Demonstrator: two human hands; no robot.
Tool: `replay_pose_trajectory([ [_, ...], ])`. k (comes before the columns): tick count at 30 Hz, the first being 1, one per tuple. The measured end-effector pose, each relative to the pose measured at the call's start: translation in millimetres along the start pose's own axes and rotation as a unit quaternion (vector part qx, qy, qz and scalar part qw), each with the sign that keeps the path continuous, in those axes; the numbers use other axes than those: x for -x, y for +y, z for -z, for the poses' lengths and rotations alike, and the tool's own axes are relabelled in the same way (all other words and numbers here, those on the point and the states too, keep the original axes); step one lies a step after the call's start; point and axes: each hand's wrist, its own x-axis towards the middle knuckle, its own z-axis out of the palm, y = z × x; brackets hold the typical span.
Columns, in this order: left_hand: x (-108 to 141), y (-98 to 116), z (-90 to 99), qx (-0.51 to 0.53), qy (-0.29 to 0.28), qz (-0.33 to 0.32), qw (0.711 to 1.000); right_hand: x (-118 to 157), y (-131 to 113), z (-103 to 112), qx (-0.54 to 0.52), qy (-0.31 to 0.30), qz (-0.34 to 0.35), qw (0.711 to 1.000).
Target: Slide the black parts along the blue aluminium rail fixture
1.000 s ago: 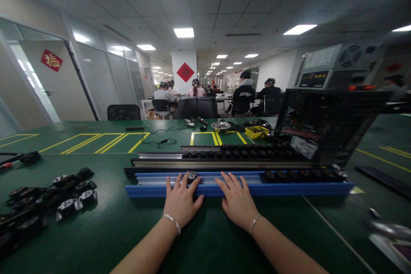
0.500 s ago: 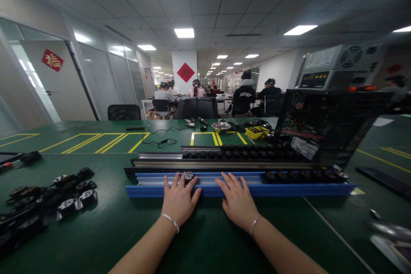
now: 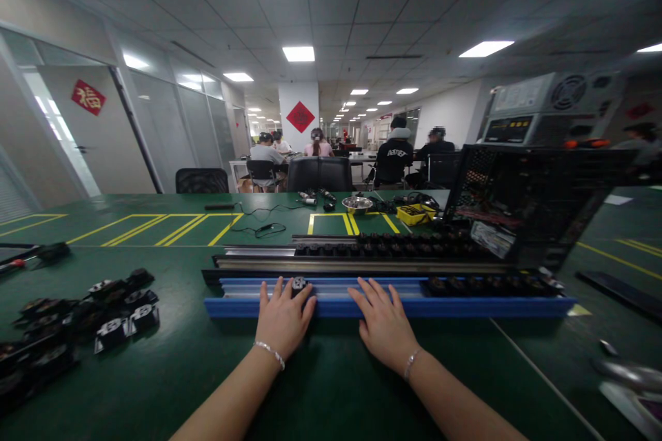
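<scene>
A long blue rail (image 3: 352,306) with a channel lies across the table in front of me. My left hand (image 3: 283,320) rests on its left half, fingers spread. Beside the index finger, in the channel, sits a small black part with a white-patterned face (image 3: 298,284); the fingers appear to touch it, though they partly hide the contact. My right hand (image 3: 383,317) lies over the middle of the rail, open, with its fingertips on the channel and nothing in them. Several black square parts (image 3: 476,285) stand in a row in the rail's right end.
Behind the blue rail lie black rails (image 3: 331,264) with more black parts. An open computer case (image 3: 543,207) with power supply units (image 3: 538,103) on top stands right. Loose black parts (image 3: 111,332) are heaped left. A metal bowl (image 3: 356,204) and yellow tray (image 3: 415,213) sit further back.
My left hand has shifted slightly left along the blue rail, and the small white-patterned part has moved left with it. My right hand stays in nearly the same place.
</scene>
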Motion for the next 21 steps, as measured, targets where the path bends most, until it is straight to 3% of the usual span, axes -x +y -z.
replay_pose_trajectory([
  [21, -6.2, -8.4, 9.8, 0.014, -0.058, 0.027, 0.998, 0.5, 1.1, 4.5, -0.009, -0.015, -0.002, 1.000],
])
